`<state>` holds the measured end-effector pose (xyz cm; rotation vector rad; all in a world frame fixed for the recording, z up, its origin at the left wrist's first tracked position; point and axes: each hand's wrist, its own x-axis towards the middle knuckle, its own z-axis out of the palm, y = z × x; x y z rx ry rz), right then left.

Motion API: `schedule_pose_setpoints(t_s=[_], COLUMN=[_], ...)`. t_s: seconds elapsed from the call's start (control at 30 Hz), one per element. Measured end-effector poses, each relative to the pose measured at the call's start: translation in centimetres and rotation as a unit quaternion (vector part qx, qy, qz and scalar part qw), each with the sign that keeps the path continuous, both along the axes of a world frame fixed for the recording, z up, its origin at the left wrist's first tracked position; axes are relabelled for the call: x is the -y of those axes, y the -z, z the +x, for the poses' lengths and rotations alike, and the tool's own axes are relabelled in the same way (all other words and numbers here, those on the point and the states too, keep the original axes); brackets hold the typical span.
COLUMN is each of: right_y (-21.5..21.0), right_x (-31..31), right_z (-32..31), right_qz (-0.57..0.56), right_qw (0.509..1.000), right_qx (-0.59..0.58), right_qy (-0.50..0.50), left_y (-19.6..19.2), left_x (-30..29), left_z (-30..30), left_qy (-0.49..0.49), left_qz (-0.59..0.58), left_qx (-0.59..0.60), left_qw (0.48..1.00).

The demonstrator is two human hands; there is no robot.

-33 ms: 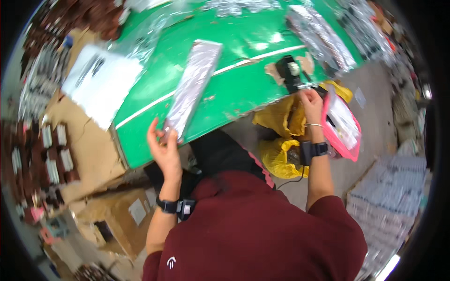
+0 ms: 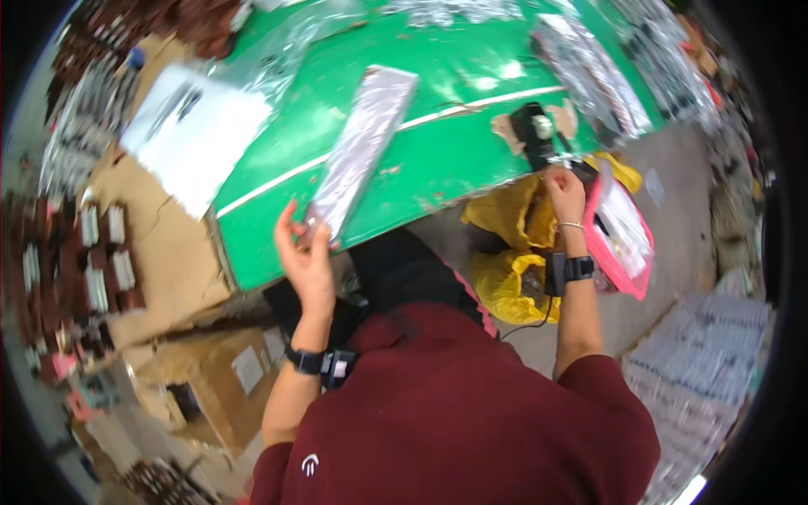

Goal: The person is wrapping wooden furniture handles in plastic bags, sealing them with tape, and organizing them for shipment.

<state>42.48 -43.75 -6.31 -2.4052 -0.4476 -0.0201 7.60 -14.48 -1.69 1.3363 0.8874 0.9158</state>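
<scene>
A long flat package in clear, shiny plastic wrap (image 2: 360, 147) lies slantwise on the green table (image 2: 282, 156). At its near end, my left hand (image 2: 309, 265) has thumb and fingers closed about the wrap. Over at the table's right edge, my right hand (image 2: 566, 195) is closed in a pinch at the near end of a black device (image 2: 532, 139) that looks like a tape dispenser with a pale roll. Whatever sits between those fingertips is too small to make out. Torn brown patches (image 2: 507, 133) show beside the device.
Wrapped packages (image 2: 589, 76) lie at the table's far right. White sheets or bags (image 2: 189, 139) lie at left, near cardboard (image 2: 151, 244). Below my right hand are yellow sacks (image 2: 509, 282) and a pink-rimmed container (image 2: 641, 265). Brown stacked pieces (image 2: 76, 265) stand far left.
The whole view has shifted slightly, so the table and things on it appear a little farther right. Both hands keep their places at the package and the black device.
</scene>
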Motion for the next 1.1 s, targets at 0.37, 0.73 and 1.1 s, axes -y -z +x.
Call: schedule_pose_setpoints(t_s=[0.37,0.73,1.1], right_y=[-9.4,-9.1,-10.3], right_x=[-20.3,-25.3,-26.2], right_z=[-18.3,-21.5,-21.5], right_qz=[0.290,0.041,-0.049], right_qw=[0.786,0.917,0.930], right_qx=[-0.363,-0.165,-0.124], right_qy=[-0.408,-0.361,-0.344], left_y=[0.7,1.1,-0.1], left_x=[-0.1,0.4,0.5], left_z=[0.2,0.5,0.0], left_qy=[-0.015,-0.027,-0.038], left_qz=[0.026,0.044,0.151], left_qx=[0.033,0.052,-0.048], left_qw=[0.999,0.997,0.987])
